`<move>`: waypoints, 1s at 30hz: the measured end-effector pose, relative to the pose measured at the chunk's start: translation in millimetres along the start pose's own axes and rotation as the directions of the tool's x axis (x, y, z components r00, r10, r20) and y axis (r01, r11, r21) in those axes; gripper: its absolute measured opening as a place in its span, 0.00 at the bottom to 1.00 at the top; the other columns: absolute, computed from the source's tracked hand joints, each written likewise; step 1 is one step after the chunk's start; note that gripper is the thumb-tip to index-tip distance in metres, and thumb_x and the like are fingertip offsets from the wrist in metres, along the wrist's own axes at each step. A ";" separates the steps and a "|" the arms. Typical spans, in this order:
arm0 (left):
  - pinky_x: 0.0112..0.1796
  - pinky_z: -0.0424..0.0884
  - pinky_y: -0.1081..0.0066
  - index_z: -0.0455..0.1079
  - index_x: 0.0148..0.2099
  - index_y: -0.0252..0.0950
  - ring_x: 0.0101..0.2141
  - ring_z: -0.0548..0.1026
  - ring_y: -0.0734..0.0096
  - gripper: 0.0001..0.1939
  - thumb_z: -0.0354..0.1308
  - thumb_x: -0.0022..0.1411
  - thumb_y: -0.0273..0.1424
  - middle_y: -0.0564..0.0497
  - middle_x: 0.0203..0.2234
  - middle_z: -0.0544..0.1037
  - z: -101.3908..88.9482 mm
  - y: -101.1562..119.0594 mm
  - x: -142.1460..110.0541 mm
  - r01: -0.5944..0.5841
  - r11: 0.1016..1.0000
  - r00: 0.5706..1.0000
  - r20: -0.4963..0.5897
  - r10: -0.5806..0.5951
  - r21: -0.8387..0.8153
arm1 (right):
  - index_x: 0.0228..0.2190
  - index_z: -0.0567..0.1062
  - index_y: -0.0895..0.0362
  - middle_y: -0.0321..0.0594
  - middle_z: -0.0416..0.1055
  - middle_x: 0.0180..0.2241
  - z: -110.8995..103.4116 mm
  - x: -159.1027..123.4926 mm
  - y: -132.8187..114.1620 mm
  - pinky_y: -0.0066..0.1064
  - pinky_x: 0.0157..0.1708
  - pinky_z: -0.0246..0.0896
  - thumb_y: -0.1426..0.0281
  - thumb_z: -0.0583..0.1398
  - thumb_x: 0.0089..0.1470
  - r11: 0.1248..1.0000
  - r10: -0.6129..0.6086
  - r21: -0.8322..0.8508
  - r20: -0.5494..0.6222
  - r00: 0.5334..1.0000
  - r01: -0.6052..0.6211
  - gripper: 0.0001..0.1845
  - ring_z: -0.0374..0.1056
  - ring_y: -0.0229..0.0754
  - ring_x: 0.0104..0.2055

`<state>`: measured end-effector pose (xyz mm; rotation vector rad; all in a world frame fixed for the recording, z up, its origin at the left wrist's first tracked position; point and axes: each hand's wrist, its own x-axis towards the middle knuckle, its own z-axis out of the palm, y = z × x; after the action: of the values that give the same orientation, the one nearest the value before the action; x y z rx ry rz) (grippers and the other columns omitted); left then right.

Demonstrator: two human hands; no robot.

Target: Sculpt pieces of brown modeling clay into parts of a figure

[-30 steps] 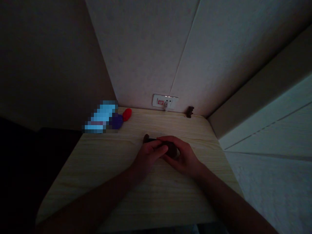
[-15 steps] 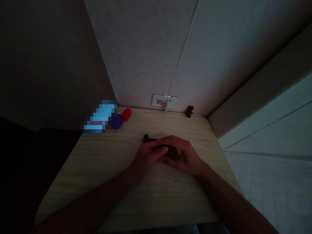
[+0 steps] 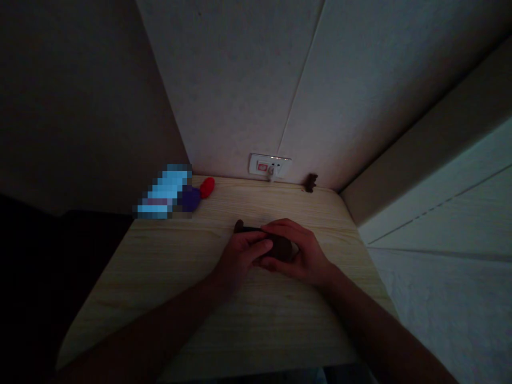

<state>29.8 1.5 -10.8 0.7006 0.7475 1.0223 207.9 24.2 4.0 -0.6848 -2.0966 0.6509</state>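
Observation:
Both hands are around a dark brown rounded lump (image 3: pixel 282 247), perhaps modelling clay, low over the middle of the table. A small brown knob (image 3: pixel 239 225) sticks up past the left fingers, joined to a dark strip; the dim light hides whether it is all one piece. My left hand (image 3: pixel 244 255) is closed on the lump's left side, its thumb lying across the top. On the right, my right hand (image 3: pixel 301 249) curves around the other end, fingers over the far side and thumb near. The underside is hidden.
The pale wood-grain table (image 3: pixel 168 277) meets the wall at the back. A red oval lump (image 3: pixel 207 188) and a purple round lump (image 3: pixel 191 199) lie by a blurred-out bright screen (image 3: pixel 166 192). A small dark brown piece (image 3: pixel 311 183) stands below the wall socket (image 3: pixel 270 165), to its right.
The fingers of my right hand shift slightly around the brown lump, lifting a little off its top and showing more of it. My left hand stays nearly still.

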 end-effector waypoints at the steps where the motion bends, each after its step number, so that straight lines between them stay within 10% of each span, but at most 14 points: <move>1: 0.29 0.71 0.75 0.82 0.39 0.33 0.28 0.77 0.71 0.12 0.71 0.53 0.34 0.49 0.28 0.82 0.0 0.1 0.0 0.001 1.000 1.000 -0.004 -0.001 0.004 | 0.55 0.74 0.52 0.48 0.76 0.48 -0.2 0.0 -0.1 0.42 0.47 0.74 0.64 0.73 0.49 1.000 -0.005 -0.009 -0.002 1.000 0.005 0.32 0.74 0.48 0.48; 30: 0.33 0.75 0.70 0.82 0.38 0.34 0.30 0.79 0.67 0.12 0.71 0.55 0.37 0.48 0.30 0.83 -4.6 -4.0 1.7 -0.057 0.994 0.998 0.012 0.056 0.097 | 0.52 0.74 0.52 0.44 0.78 0.45 2.9 -1.0 -3.8 0.38 0.46 0.74 0.66 0.71 0.51 0.992 0.115 0.045 0.032 0.993 -0.116 0.27 0.76 0.46 0.45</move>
<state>28.5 2.4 -17.0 0.8139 0.7771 1.0388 205.1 20.2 4.3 -0.7786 -2.0735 0.7765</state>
